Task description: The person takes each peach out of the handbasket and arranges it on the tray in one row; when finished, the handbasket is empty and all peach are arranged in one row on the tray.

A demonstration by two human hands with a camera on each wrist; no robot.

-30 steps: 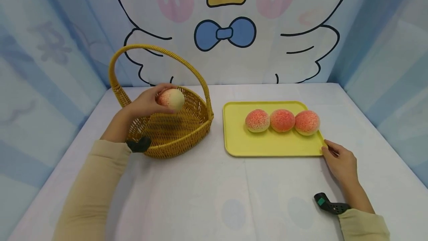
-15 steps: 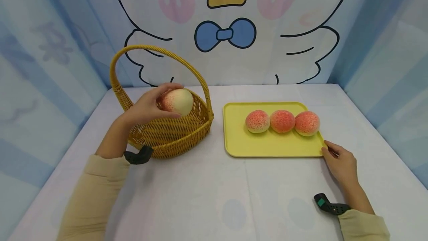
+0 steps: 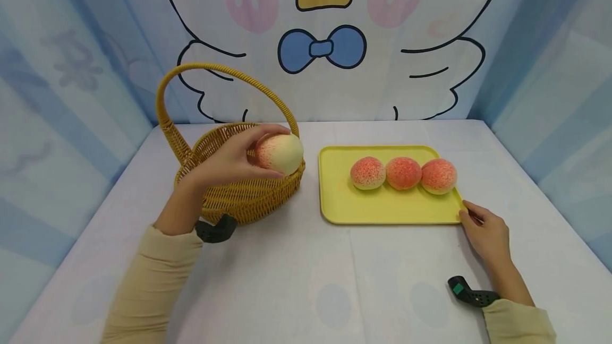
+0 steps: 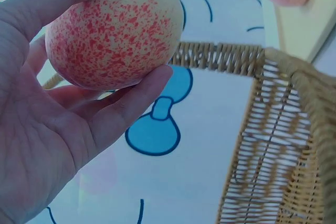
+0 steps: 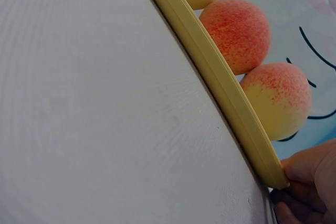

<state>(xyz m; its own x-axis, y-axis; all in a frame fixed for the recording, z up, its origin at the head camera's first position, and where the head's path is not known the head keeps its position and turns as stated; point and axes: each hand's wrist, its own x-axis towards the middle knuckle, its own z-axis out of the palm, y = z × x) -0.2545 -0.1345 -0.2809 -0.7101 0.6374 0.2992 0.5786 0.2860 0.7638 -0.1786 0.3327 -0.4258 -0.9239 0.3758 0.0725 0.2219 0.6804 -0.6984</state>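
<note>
My left hand grips a red-speckled, cream-coloured peach between thumb and fingers, above the right side of a wicker basket and below its arched handle. In the left wrist view the peach fills the hand's grasp, with woven wicker beyond it. Over on the right, a yellow tray carries three peaches in a row, the middle peach touching the right one. My right hand pinches the tray's front right corner; the right wrist view shows the thumb against the tray rim.
A white cloth covers the table under basket and tray. The basket handle rises high over the basket. Behind stands a curtain printed with a cartoon face and blue bow tie; blue curtains hang at both sides.
My left hand has carried the peach rightward across the basket, from its middle to its right rim. The right hand, the tray and its peaches have stayed in place.
</note>
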